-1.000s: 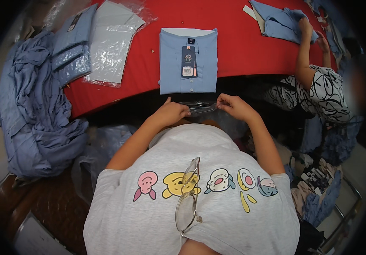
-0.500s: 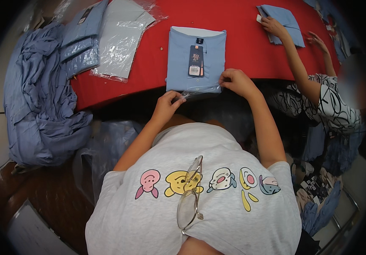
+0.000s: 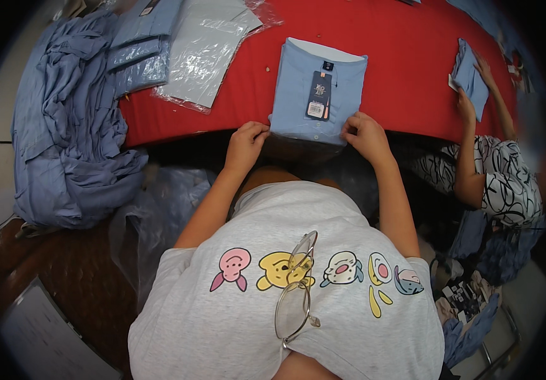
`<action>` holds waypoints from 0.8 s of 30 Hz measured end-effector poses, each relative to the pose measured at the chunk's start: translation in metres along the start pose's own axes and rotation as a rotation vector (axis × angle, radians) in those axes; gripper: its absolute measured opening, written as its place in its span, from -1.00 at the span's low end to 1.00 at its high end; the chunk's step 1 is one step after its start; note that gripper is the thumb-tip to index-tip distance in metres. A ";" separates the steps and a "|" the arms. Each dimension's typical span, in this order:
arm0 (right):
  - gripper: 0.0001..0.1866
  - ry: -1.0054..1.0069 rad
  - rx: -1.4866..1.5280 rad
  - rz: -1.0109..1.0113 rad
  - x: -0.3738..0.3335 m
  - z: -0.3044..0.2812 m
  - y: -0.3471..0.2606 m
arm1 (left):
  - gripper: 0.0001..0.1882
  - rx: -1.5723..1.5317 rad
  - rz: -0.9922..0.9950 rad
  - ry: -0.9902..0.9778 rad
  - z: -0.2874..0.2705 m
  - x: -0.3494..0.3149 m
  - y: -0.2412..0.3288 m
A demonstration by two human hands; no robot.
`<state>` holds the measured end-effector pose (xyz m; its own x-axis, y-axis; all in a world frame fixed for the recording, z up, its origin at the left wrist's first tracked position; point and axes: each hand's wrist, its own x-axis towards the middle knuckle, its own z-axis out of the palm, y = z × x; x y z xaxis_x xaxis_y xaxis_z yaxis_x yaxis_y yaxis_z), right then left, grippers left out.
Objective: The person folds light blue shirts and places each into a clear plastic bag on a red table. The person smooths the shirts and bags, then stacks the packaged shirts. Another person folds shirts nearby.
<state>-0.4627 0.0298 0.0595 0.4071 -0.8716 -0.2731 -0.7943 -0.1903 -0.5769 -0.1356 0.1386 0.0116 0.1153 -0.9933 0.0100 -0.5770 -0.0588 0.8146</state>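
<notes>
A folded light blue shirt (image 3: 292,85) lies in front of me at the near edge of the red-covered table. On it is a dark hang tag (image 3: 318,96), with buttons just below. Clear plastic, apparently a bag (image 3: 308,147), shows at the shirt's near end and droops past the table edge; how far it covers the shirt, I cannot tell. My left hand (image 3: 246,145) pinches at the near left corner of this plastic. At the near right corner, my right hand (image 3: 368,139) has thumb and fingers closed on its other side.
Left of the shirt lie clear bags with grey-white sheets (image 3: 206,57) and bagged blue shirts (image 3: 143,44). A heap of blue garments (image 3: 73,133) hangs over the table's left end. At right, a co-worker's hands hold a folded blue shirt (image 3: 472,82).
My hands have spread apart, the left moving outward, and the plastic is stretched wider along the shirt's near end. The co-worker has lifted and tilted the other shirt.
</notes>
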 end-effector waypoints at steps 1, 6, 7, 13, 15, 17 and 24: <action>-0.88 0.008 0.009 0.005 0.000 0.000 0.000 | -0.89 -0.020 0.017 -0.009 -0.004 0.002 0.004; -0.87 0.044 0.063 0.046 -0.003 0.002 -0.002 | -0.88 -0.066 0.003 0.011 -0.009 0.009 0.014; -0.87 0.070 0.071 0.046 -0.003 0.005 0.001 | -0.87 -0.067 0.007 0.018 -0.008 0.012 0.013; -0.85 0.186 0.132 0.073 -0.008 0.014 0.001 | -0.83 -0.173 -0.243 -0.096 0.002 0.051 0.006; -0.86 0.206 0.148 0.084 -0.009 0.016 0.003 | -0.82 -0.056 -0.117 -0.101 0.004 0.064 0.006; -0.86 0.264 0.121 0.109 -0.010 0.019 0.002 | -0.82 0.057 -0.003 -0.103 0.004 0.074 0.007; -0.88 0.494 -0.013 -0.090 0.001 0.016 0.007 | -0.82 0.047 -0.087 -0.138 0.008 0.083 0.015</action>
<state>-0.4608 0.0348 0.0428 0.2150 -0.9605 0.1765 -0.7725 -0.2778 -0.5711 -0.1409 0.0541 0.0202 0.0565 -0.9883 -0.1414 -0.6074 -0.1465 0.7808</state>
